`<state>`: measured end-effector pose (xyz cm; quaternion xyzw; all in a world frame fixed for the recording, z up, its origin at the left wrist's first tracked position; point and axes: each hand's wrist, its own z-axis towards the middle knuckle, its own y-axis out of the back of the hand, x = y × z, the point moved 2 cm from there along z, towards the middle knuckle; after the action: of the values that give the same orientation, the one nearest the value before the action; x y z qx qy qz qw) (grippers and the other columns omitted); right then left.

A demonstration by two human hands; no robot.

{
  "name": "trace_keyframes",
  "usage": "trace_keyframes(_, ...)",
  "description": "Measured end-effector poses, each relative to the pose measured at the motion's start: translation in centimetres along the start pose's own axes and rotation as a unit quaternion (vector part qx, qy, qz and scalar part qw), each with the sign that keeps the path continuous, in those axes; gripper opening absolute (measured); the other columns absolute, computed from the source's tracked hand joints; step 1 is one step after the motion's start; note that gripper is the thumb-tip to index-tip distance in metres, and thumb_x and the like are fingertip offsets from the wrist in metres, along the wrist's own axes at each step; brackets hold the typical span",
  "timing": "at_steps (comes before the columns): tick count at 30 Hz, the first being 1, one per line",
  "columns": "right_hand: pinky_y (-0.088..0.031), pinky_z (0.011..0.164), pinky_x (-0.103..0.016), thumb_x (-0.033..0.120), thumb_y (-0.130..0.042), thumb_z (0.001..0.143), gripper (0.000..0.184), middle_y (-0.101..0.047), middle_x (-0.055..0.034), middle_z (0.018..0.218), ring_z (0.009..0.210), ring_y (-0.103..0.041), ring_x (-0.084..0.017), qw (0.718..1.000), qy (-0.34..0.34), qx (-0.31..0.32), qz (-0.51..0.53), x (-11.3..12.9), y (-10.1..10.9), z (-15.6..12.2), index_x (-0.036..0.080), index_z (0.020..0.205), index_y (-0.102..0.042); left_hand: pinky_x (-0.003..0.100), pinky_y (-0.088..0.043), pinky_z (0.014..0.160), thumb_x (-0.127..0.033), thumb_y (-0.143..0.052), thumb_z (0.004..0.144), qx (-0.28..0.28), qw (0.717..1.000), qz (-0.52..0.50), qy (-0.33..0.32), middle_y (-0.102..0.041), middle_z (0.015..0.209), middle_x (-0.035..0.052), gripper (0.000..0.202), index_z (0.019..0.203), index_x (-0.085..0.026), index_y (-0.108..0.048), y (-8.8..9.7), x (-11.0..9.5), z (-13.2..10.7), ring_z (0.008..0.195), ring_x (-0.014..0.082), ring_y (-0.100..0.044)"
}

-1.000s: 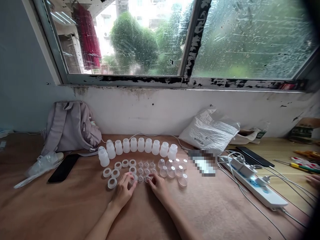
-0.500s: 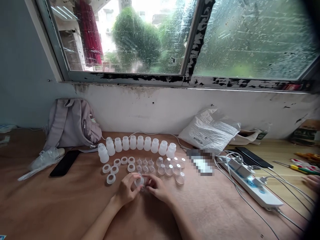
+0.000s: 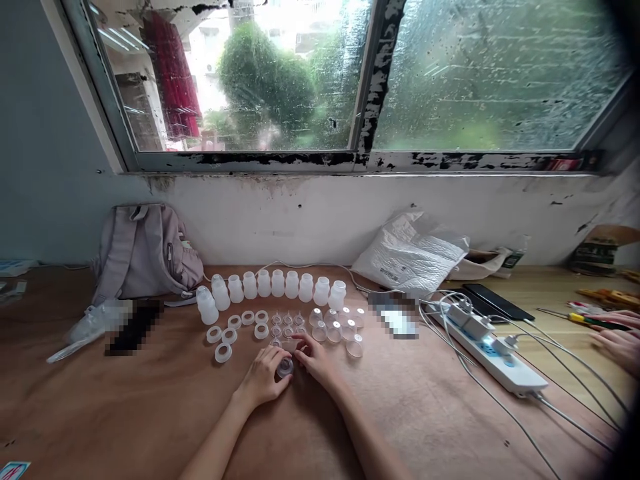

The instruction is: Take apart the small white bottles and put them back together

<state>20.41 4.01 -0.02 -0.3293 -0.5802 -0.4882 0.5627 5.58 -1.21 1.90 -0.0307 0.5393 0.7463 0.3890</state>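
Observation:
My left hand (image 3: 263, 377) is closed around a clear, round bottle collar (image 3: 285, 367), held low over the brown table. Close beside it, my right hand (image 3: 315, 362) has its fingers bent at the front edge of the small clear teats (image 3: 287, 320). Whatever lies between those fingertips is too small and see-through to make out. White screw rings (image 3: 223, 353) lie in a loose group to the left of the teats. Clear domed caps (image 3: 355, 347) stand to their right. Behind everything, several frosted baby bottles (image 3: 277, 283) form a curved row, open necks up.
A grey backpack (image 3: 143, 250) leans on the wall at left, with a crumpled plastic bag (image 3: 93, 327) before it. To the right are a silver mailer bag (image 3: 413, 253), a white power strip (image 3: 500, 360) with cables, and another person's hand (image 3: 620, 340) by a screwdriver (image 3: 575, 318).
The clear piece in my left hand has been lowered and turned to show its round opening. My right hand has shifted forward toward the teats. The camera view has turned slightly right.

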Motion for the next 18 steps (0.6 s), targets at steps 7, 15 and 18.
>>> trace_keyframes(7,-0.036,0.041,-0.020,0.018,-0.051,0.067,0.026,-0.051,0.0029,0.063,0.047,-0.046,-0.009,1.000,0.007,-0.014,-0.014,-0.7,-0.1,0.2,0.021,0.092,-0.057,0.037,-0.041,0.077,-0.024,-0.058,0.067,0.002,1.000,0.010,0.020,-0.057,0.092,0.0061,0.029,0.096,-0.022,-0.054,-0.1,0.0,-0.1,0.087,0.0228,-0.051)
trace_keyframes(15,-0.040,0.049,-0.024,0.019,-0.048,0.068,0.020,-0.054,0.0011,0.058,0.051,-0.048,-0.013,0.997,0.016,-0.051,-0.051,-0.8,-0.4,0.2,0.020,0.083,-0.060,0.037,-0.041,0.078,-0.028,-0.062,0.065,-0.002,0.999,0.007,0.045,-0.056,0.094,0.0057,0.031,0.095,-0.023,-0.054,0.5,-0.5,-0.1,0.089,0.0230,-0.051)
trace_keyframes(18,-0.040,0.051,-0.026,0.021,-0.048,0.068,0.018,-0.058,-0.0005,0.062,0.052,-0.049,-0.014,0.996,0.018,-0.074,-0.054,-1.2,-0.5,0.4,0.021,0.080,-0.061,0.037,-0.041,0.078,-0.032,-0.058,0.070,-0.015,0.999,0.015,0.049,-0.056,0.096,0.0061,0.028,0.096,-0.023,-0.054,0.5,-0.4,-0.1,0.089,0.0225,-0.051)
